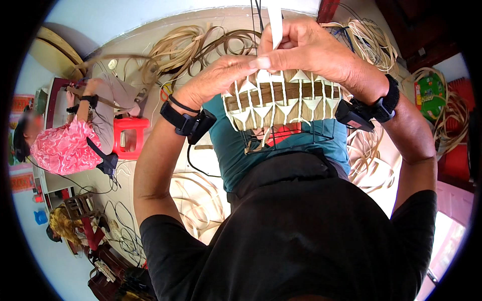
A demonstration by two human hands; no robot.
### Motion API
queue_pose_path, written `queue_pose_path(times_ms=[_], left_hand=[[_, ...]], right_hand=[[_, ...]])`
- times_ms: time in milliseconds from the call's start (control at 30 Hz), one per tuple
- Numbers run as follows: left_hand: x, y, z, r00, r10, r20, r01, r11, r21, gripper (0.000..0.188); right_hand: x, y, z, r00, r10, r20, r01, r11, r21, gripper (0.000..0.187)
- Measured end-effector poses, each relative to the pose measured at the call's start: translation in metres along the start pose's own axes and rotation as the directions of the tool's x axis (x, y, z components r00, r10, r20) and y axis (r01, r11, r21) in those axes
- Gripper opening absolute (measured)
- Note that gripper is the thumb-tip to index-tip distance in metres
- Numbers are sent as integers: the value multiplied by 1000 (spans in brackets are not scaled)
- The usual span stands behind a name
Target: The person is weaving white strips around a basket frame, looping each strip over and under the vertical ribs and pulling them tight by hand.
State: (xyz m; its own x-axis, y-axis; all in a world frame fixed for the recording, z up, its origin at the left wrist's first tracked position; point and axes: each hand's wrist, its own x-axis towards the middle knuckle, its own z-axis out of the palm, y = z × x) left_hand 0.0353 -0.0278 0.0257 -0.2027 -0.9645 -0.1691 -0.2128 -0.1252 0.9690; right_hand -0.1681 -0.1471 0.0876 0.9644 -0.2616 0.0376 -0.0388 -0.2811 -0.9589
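Observation:
Between my knees stands a half-woven piece (273, 98), brown and tan bands crossed by white twisted strands and white triangular folds, on a black wire frame (314, 134). At its far edge my right hand (309, 50) is closed on a flat white strip (274, 22), which rises above the fingers. My left hand (216, 75) meets it there, fingers pressed together and thumb tips almost touching. What the left fingertips pinch is hidden. A black band with a small device sits on each wrist.
Coils of tan strip (175, 47) lie on the floor ahead, with more at the right (371, 45) and beside my legs. At left a person in a pink patterned top (68, 148) handles a strip by a red stool (131, 138). A green package (431, 95) stands far right.

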Motion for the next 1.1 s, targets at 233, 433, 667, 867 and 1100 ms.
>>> queue_pose_path(times_ms=[233,433,667,867,1100], left_hand=[[4,5,-5,999,-43,5,43,997,70,50],[7,14,-4,998,-64,15,61,987,148,47],[6,22,2,997,-75,-9,76,986,150,40],[10,31,6,999,-9,35,1,978,207,40],[12,33,10,999,-7,31,1,978,209,39]], right_hand=[[-13,1,8,993,-34,-113,23,995,-94,21],[-33,16,10,968,-82,-238,72,996,-50,31],[-50,10,6,971,-57,-234,8,979,-205,25],[-55,11,4,980,-82,-181,67,994,-86,26],[-46,31,0,937,-314,-150,228,880,-417,24]])
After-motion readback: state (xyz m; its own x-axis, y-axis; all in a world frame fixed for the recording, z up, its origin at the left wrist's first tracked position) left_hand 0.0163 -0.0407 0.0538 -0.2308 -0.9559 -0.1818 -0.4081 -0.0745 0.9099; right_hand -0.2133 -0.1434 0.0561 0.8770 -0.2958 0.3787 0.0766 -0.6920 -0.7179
